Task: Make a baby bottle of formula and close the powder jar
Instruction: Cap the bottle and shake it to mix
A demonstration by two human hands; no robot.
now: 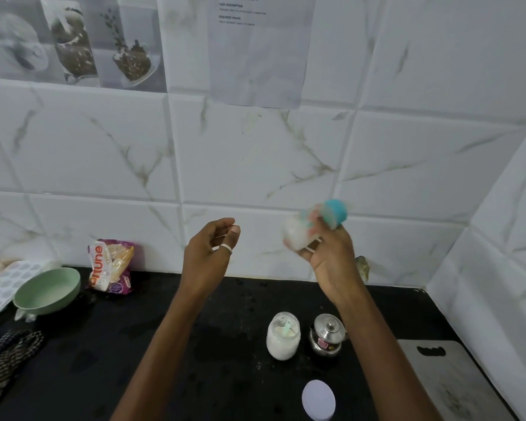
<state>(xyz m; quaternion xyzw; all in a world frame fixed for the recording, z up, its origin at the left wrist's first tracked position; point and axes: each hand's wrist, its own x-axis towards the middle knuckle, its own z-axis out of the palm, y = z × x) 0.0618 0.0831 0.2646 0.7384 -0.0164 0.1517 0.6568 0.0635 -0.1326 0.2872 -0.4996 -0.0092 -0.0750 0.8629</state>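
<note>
My right hand (328,253) is raised above the counter and grips a baby bottle (298,233) with white liquid and a blue cap (334,212); the bottle is tilted and motion-blurred. My left hand (208,253) hovers to its left, fingers loosely curled, holding nothing, a ring on one finger. On the black counter (195,344) below stands the glass powder jar (283,335), uncovered, with white powder and a scoop inside. Its pale round lid (318,400) lies flat on the counter nearer to me.
A small steel lidded pot (328,334) stands right of the jar. A steel cutting board (447,381) lies at the right. At the left are a green bowl (47,291), a snack packet (111,265), a white tray (0,287) and a patterned cloth (3,360). Tiled walls close the back and right.
</note>
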